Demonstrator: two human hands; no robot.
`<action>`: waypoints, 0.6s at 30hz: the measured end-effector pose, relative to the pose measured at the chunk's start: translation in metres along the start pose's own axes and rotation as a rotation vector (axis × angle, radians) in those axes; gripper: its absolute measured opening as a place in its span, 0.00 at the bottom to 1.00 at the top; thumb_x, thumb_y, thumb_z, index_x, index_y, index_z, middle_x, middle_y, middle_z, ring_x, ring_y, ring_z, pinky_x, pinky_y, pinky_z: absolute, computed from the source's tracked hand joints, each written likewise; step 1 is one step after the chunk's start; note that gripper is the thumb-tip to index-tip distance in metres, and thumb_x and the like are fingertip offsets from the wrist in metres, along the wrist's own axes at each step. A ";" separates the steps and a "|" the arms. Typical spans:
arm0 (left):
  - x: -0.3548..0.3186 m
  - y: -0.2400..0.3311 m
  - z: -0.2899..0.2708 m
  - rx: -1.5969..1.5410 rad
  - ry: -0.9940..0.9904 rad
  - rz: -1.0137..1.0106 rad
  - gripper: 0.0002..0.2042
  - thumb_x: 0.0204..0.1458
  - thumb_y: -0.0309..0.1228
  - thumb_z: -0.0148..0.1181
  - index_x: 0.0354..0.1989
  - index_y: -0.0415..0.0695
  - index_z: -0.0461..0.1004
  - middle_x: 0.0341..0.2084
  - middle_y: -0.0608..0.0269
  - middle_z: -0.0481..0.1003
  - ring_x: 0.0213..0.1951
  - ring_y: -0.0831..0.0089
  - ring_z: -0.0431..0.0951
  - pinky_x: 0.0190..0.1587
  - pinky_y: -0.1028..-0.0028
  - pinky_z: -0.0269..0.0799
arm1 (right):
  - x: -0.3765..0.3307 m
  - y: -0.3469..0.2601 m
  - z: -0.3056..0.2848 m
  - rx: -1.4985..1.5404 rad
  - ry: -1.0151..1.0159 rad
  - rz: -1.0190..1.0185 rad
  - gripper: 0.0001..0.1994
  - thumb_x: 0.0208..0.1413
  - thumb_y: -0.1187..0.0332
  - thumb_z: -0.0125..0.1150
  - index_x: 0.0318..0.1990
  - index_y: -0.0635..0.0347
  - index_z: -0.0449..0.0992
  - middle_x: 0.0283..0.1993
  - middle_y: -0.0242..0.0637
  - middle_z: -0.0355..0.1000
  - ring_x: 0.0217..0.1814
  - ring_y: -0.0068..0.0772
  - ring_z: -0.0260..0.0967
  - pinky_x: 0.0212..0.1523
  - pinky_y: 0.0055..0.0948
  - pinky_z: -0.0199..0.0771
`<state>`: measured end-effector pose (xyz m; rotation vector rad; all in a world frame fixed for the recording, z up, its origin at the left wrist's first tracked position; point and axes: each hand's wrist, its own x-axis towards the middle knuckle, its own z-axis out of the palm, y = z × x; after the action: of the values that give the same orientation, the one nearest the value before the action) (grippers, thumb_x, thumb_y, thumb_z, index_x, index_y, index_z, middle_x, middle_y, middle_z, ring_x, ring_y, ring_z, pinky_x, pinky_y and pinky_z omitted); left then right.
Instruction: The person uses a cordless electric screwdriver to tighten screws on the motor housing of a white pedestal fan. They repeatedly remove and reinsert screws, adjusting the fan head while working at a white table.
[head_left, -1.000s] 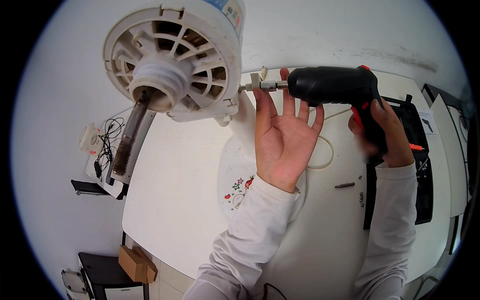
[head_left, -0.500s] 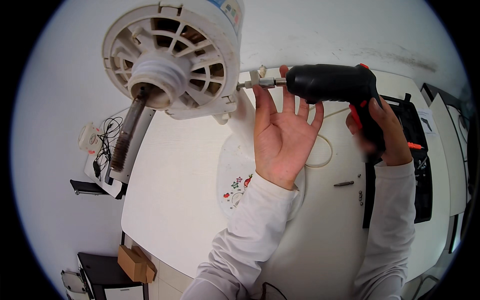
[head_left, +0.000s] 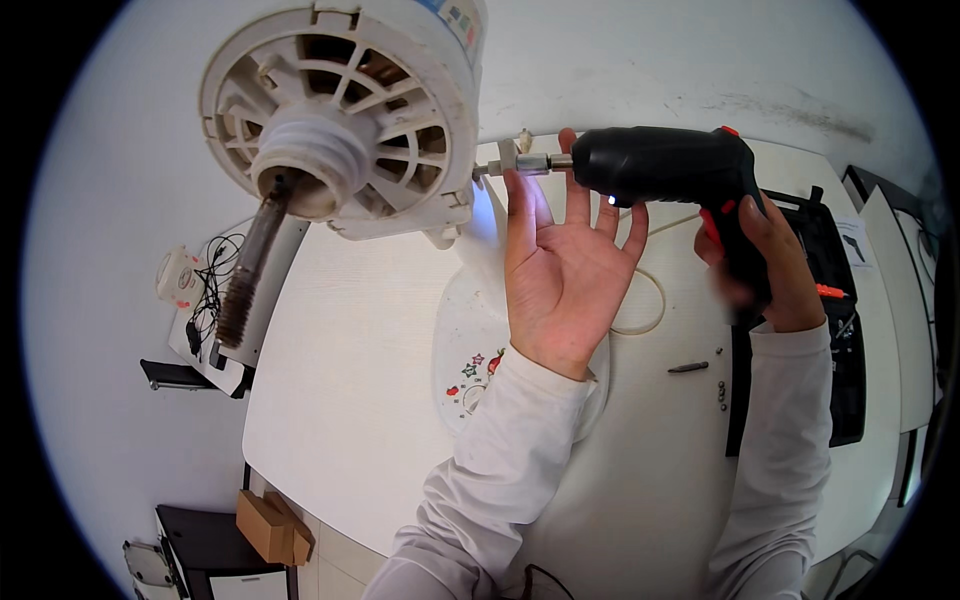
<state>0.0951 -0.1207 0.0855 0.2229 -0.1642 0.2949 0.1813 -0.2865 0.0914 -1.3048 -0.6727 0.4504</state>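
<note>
My right hand (head_left: 772,255) wraps round the handle of a black and red cordless screwdriver (head_left: 660,165), a finger at its red trigger. Its bit with a metal socket points left at the side of a white electric fan's motor housing (head_left: 440,165). My left hand (head_left: 570,265) is palm up beneath the bit. Its thumb and index finger pinch a small whitish fitting (head_left: 508,157) between socket and housing, while the other fingers are spread. A threaded metal shaft (head_left: 250,265) sticks out of the housing's front. The fan's base (head_left: 455,330) stands on the white table, partly behind my left arm.
A black tool case (head_left: 850,385) lies open at the right, partly behind my right arm. A loose bit (head_left: 688,368) and several small metal pieces (head_left: 721,395) lie beside it. A pale cable (head_left: 655,310) loops behind my left hand. A cardboard box (head_left: 268,525) sits at lower left.
The screwdriver's small light has come on and brightens the fan's neck and my left thumb. The fan head has shifted very slightly left. Both hands keep their places.
</note>
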 end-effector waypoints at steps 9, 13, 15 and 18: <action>0.000 0.000 0.000 0.041 -0.017 0.013 0.22 0.54 0.49 0.52 0.56 0.64 0.57 0.55 0.83 0.63 0.54 0.75 0.60 0.58 0.66 0.53 | 0.000 0.002 -0.001 0.008 -0.005 -0.005 0.23 0.55 0.45 0.51 0.41 0.59 0.67 0.23 0.32 0.68 0.17 0.14 0.60 0.14 0.14 0.56; 0.000 0.000 0.001 0.038 -0.021 0.020 0.23 0.54 0.48 0.53 0.57 0.67 0.54 0.55 0.82 0.63 0.55 0.74 0.60 0.59 0.65 0.53 | 0.001 0.003 -0.002 0.023 -0.032 0.000 0.23 0.55 0.45 0.51 0.41 0.59 0.67 0.23 0.32 0.68 0.18 0.14 0.60 0.14 0.14 0.56; 0.000 0.000 0.000 0.044 -0.023 0.021 0.24 0.54 0.47 0.54 0.57 0.68 0.52 0.55 0.82 0.63 0.55 0.74 0.60 0.59 0.65 0.53 | 0.001 0.003 -0.002 0.018 -0.034 -0.002 0.23 0.55 0.45 0.51 0.41 0.59 0.67 0.23 0.32 0.68 0.18 0.14 0.60 0.15 0.14 0.56; 0.000 0.000 0.000 0.050 -0.034 0.019 0.25 0.53 0.47 0.54 0.58 0.70 0.50 0.55 0.82 0.63 0.55 0.74 0.60 0.58 0.65 0.54 | 0.001 0.003 -0.001 0.013 -0.021 -0.011 0.24 0.55 0.45 0.51 0.41 0.59 0.67 0.23 0.31 0.68 0.19 0.14 0.61 0.16 0.14 0.57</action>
<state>0.0948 -0.1207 0.0852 0.2765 -0.1930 0.3139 0.1831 -0.2858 0.0889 -1.2851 -0.6930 0.4598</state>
